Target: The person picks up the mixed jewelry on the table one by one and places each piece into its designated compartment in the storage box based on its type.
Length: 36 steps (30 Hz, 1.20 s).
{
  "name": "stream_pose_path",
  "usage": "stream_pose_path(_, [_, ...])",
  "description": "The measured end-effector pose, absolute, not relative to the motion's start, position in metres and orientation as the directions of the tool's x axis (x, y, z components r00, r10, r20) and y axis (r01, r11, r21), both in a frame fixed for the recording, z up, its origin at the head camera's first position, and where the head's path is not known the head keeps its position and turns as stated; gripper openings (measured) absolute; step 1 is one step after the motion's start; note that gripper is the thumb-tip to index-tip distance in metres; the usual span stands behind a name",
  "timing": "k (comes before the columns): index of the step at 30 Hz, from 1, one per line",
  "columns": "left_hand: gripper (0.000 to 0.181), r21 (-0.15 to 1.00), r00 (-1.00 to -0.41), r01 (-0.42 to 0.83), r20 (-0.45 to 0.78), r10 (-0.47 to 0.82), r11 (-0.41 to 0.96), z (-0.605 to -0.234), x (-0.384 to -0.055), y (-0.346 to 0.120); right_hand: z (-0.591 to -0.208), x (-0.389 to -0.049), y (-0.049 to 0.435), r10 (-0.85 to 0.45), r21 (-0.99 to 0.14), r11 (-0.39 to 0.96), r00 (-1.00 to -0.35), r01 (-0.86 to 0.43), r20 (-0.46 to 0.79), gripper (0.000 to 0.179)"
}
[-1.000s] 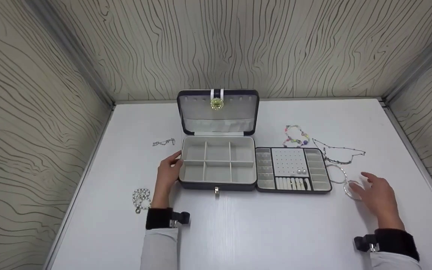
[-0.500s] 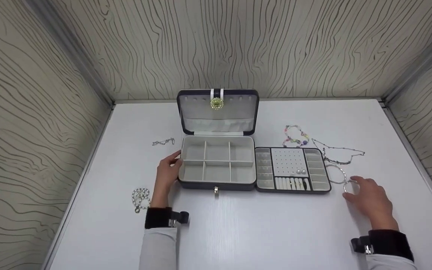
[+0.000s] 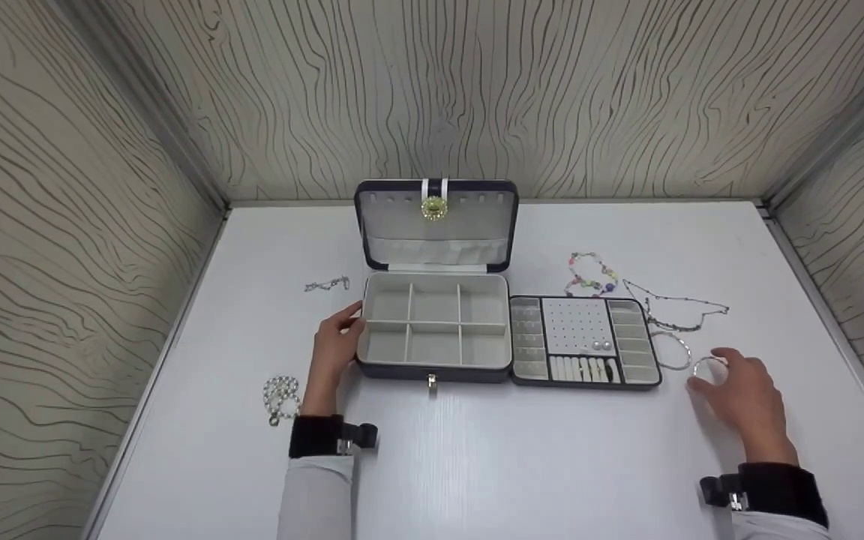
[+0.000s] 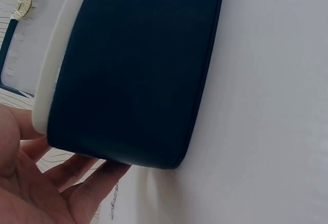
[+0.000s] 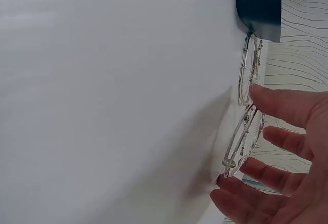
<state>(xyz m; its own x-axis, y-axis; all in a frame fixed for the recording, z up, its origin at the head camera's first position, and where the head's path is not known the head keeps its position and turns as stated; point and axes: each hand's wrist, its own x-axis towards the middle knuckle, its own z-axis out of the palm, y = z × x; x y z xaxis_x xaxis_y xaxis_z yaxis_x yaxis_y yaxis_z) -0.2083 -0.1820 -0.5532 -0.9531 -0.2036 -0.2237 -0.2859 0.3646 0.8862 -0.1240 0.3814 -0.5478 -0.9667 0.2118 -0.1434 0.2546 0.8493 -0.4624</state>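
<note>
A dark blue jewelry box stands with its lid raised, its pale compartments bare. My left hand rests on its left end; in the left wrist view the fingers lie along the dark outer wall, thumb by the pale rim. At the right, my right hand holds a thin silver bangle between thumb and fingertips, the bangle tilted close over the table. Another silver bangle lies just left of it, by the corner of the jewelry tray.
The tray, beside the box, holds two pearl-like studs and several rings in its ring rolls. Behind it lie a multicoloured bead bracelet and a dark chain necklace. Left of the box are a silver chain and a pearl strand.
My right hand has moved left, closed its thumb and fingers on the bangle and tilted it up, slightly away from the other bangle. The left hand has stayed at the box.
</note>
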Motion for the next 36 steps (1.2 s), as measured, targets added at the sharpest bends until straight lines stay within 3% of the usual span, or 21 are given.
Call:
stream_pose_path(5, [0.039,0.881,-0.954,-0.282,-0.217,-0.206,0.379,-0.554,-0.208,-0.182,-0.543,-0.128,0.367,0.294,-0.554,0.783,-0.953,0.284,-0.072,0.063])
stream_pose_path(10, [0.039,0.871,-0.958,-0.268,-0.196,-0.21,0.411,-0.554,-0.207,-0.182,-0.536,-0.137,0.343,0.277,-0.619,0.76,-0.96,0.196,0.036,0.058])
stream_pose_path(20, [0.039,0.874,-0.958,-0.267,-0.194,-0.212,0.406,-0.554,-0.208,-0.182,-0.528,-0.152,0.278,0.122,-0.682,0.732,-0.98,-0.016,0.154,0.054])
stream_pose_path(25, [0.039,0.882,-0.963,-0.251,-0.184,-0.198,0.399,-0.555,-0.208,-0.181,-0.524,-0.159,0.236,0.009,-0.749,0.649,-0.983,-0.133,0.182,0.053])
stream_pose_path(30, [0.039,0.88,-0.958,-0.271,-0.206,-0.2,0.391,-0.555,-0.21,-0.181,-0.52,-0.165,0.194,-0.126,-0.82,0.533,-0.978,-0.206,0.164,0.054])
stream_pose_path(36, [0.039,0.876,-0.96,-0.262,-0.194,-0.202,0.405,-0.555,-0.209,-0.181,-0.511,-0.179,0.156,-0.218,-0.826,0.502,-0.962,-0.254,0.164,0.052])
